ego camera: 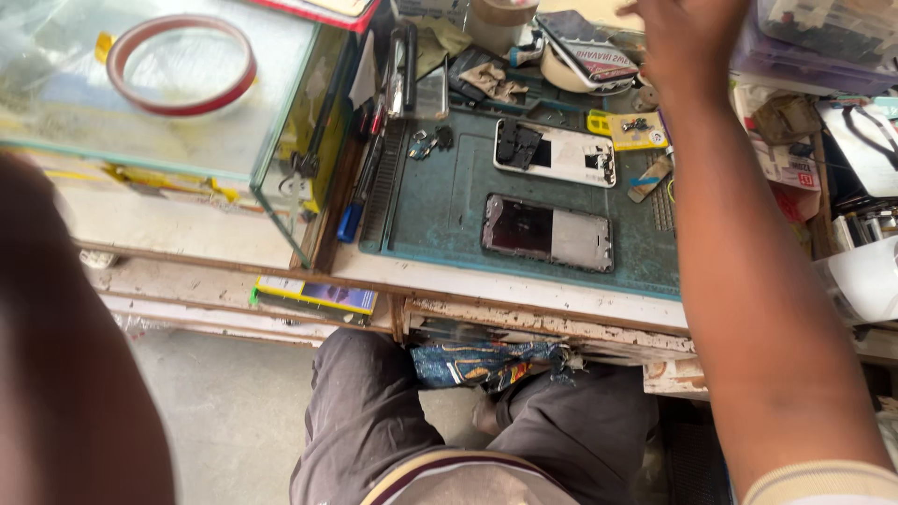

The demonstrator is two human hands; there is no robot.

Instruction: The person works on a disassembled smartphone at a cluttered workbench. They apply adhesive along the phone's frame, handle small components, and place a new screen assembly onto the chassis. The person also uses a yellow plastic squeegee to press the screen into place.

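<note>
Reaching far across the bench, the person's right hand [687, 37] stretches to the back row of clutter, its fingers spread over the stack of phones [589, 51] and just beside a small round part [644, 98]. The top edge of the view cuts off the fingertips, so whether they have closed on anything cannot be told. The left hand is not clearly shown; only a blurred dark arm [70, 374] fills the lower left corner, and its grip cannot be judged.

On the green work mat [440, 201] lie two opened phone bodies: a white frame with dark parts in it [557, 152] towards the back, and a dark frame with a grey plate [547, 232] nearer the person. Small loose components [428, 142] sit at the mat's far left corner, and a yellow card carrying tiny parts [638, 131] rests just under the reaching forearm.

To do this reach well, the forearm would best stay lifted above the yellow card and the white frame, since a brushing sleeve or wrist could scatter the small parts. A light pinch on one item, rather than a sweep through the pile, seems wise, as the stacked phones look loosely balanced. A glass case [187, 112] with a red tape ring [182, 65] stands well apart to the left.
</note>
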